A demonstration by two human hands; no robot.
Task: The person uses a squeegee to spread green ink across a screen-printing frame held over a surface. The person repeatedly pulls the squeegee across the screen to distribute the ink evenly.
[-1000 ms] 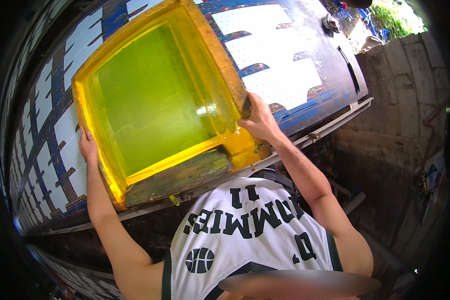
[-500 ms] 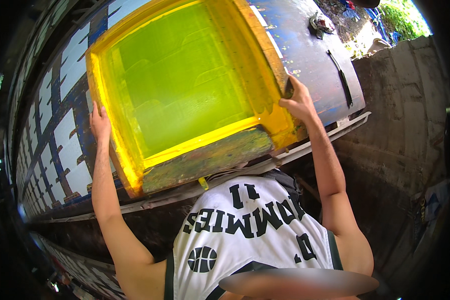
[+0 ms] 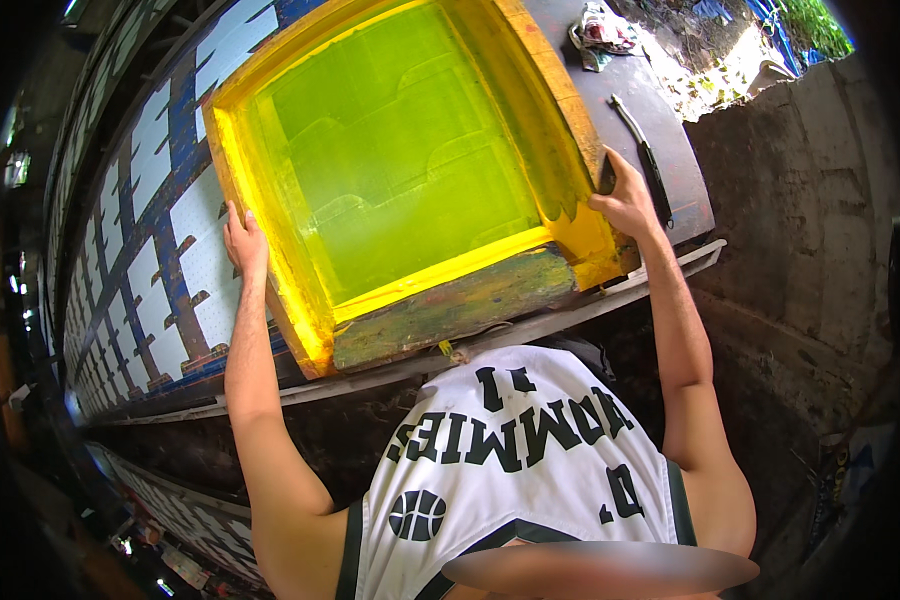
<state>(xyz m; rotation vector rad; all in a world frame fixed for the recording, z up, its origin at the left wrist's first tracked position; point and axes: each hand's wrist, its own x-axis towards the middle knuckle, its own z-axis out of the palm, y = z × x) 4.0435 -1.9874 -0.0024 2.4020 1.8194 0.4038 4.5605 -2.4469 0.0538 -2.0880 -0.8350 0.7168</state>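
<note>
A wooden screen-printing frame [image 3: 560, 85] with yellow-stained sides and a yellow-green mesh [image 3: 400, 160] spans the space in front of me. My left hand [image 3: 246, 243] grips its left side, the fingers partly hidden against the outer edge. On the opposite side, near the close right corner, my right hand [image 3: 625, 200] is closed round the rim. A dark, paint-smeared strip [image 3: 460, 310] forms the side nearest my body. Whether the frame rests on the table or hangs just above it, I cannot tell.
Rows of pale cut pieces [image 3: 202, 225] lie along the long table [image 3: 698, 195] to the left. A crumpled rag [image 3: 604, 32] and a thin black-and-white stick-like tool [image 3: 645, 150] lie right of the frame. A rail [image 3: 705, 258] follows the near edge; a block wall [image 3: 780, 200] stands at right.
The frame has shifted right along the table with both hands on it. Its right side is now closer to the rag and the stick-like tool, and more pale pieces show at left.
</note>
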